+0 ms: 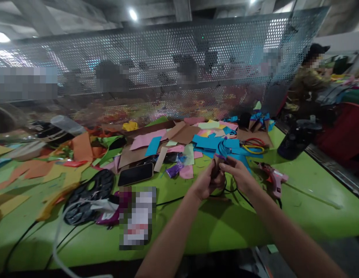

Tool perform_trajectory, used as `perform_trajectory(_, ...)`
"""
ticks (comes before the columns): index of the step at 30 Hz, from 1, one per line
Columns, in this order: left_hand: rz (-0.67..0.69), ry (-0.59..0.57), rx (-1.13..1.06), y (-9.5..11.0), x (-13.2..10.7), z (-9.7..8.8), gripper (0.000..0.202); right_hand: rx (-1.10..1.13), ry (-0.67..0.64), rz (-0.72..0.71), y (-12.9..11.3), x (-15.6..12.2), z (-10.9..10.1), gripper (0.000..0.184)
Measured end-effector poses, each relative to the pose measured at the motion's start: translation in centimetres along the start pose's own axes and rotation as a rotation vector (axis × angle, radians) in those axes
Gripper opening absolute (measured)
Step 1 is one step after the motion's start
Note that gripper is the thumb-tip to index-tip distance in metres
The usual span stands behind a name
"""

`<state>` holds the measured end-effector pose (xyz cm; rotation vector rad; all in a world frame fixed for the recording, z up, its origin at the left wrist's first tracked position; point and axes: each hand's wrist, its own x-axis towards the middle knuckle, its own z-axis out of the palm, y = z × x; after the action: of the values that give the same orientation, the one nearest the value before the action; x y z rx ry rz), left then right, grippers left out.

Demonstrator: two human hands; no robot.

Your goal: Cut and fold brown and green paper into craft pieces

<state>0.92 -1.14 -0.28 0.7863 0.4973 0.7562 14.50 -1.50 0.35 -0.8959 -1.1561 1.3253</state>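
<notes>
A small brown paper cone with blue paper strips and a purple edge at its top [221, 150] is held upright above the green table. My left hand [206, 179] is wrapped round its lower part. Against its right side, the fingers of my right hand [237, 172] pinch near the purple edge; their exact grip is partly hidden. Blue paper pieces [202, 143] lie just behind the cone. Scissors with red and yellow handles [253, 146] rest to the right of it. Similar cones with blue tops [257, 119] stand at the back right.
A pink glue gun [274, 179] with its cord lies right of my hands, near a dark bottle [298, 139]. Phone [135, 174], black round tray [91, 197], yellow-handled tool [56, 200] and scattered coloured paper occupy the left. A perforated metal panel [156, 85] closes the back.
</notes>
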Motion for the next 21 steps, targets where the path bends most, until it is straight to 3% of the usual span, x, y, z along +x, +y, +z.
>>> perform_trajectory(2, 0.006, 0.055, 0.061, -0.2, 0.1, 0.1, 0.056, 0.015, 0.025, -0.008, 0.1, 0.0, -0.1, 0.034)
perform_trajectory(5, 0.127, 0.172, 0.174, -0.3, 0.2, 0.0, 0.054, -0.051, 0.077, -0.042, 0.0, 0.0, -0.2, 0.035)
perform_trajectory(8, 0.237, 0.159, 0.268, -0.1, 0.1, 0.0, 0.050, -0.141, 0.098, -0.059, 0.0, 0.0, -0.3, 0.035)
perform_trajectory(12, 0.264, 0.144, 0.343, 0.4, 0.0, 0.0, 0.045, -0.291, 0.173, -0.096, -0.2, -0.1, -0.5, 0.042)
perform_trajectory(14, 0.285, 0.191, 0.344, 0.5, 0.1, -0.1, 0.046, -0.448, 0.252, -0.199, -0.6, -0.4, -0.5, 0.041)
perform_trajectory(17, 0.328, 0.247, 0.350, 0.7, 0.2, -0.5, 0.046, -0.714, 0.315, -0.504, -1.5, -1.1, -0.4, 0.027)
perform_trajectory(19, 0.350, 0.268, 0.353, 0.8, 0.2, -0.6, 0.047, -0.855, 0.222, -0.695, -1.9, -1.6, -0.2, 0.020)
perform_trajectory(21, 0.362, 0.294, 0.337, 0.8, 0.1, -0.7, 0.046, -0.984, 0.086, -0.786, -2.2, -1.9, 0.0, 0.020)
